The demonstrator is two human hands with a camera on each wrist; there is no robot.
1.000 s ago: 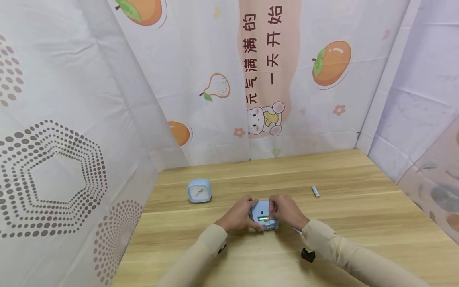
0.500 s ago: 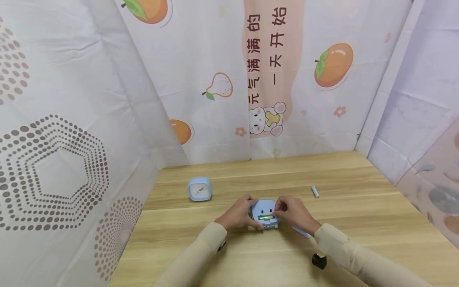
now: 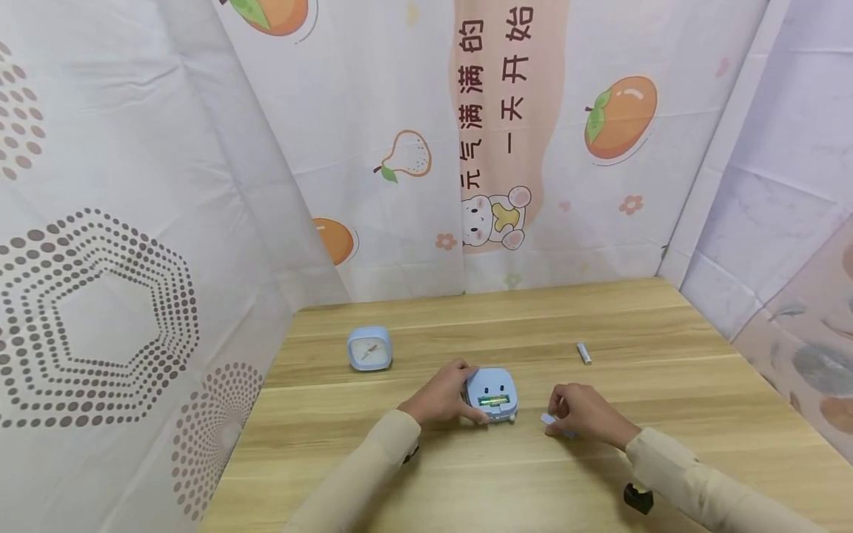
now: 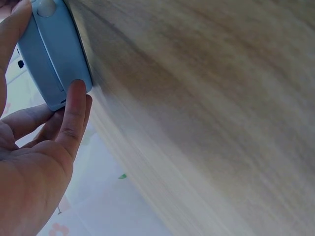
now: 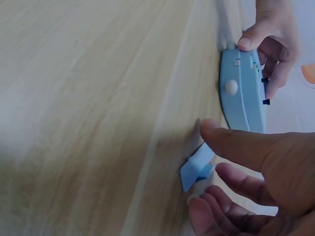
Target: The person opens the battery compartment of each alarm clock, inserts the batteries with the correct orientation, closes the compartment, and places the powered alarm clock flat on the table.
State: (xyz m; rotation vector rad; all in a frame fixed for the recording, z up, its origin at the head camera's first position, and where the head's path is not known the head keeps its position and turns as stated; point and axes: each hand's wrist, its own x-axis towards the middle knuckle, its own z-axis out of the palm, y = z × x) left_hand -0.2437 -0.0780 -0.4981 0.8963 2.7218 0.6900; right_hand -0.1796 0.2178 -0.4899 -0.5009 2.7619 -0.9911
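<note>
Clock in hand: blue [image 3: 494, 392], back up near the middle of the table [image 3: 426, 340]; two dark knobs [image 3: 487, 390] on it, an uncovered slot on the near side of them with a green-yellow battery [image 3: 494, 400] inside.
Left hand [image 3: 444, 396]: clamped on the clock's left side, thumb at the near edge, fingers around the far left.
Right hand [image 3: 586, 414]: right of the clock, apart from it; thumb and fingers curled round a small blue cover [image 5: 197, 167], one each side. How firm, cannot tell.
Cover height: on the table or barely off it; cannot tell which.
Pinch: probably best by the edges, tab free and in sight; a thin piece like this could slip or spin in the fingertips.
Brace: left grip seems well placed; firm, fingertips clear of the slot, should spare the battery a jolt.
Round about: second clock [image 3: 369, 349] far left, dial showing; white stick [image 3: 584, 354], perhaps another battery, far right.
</note>
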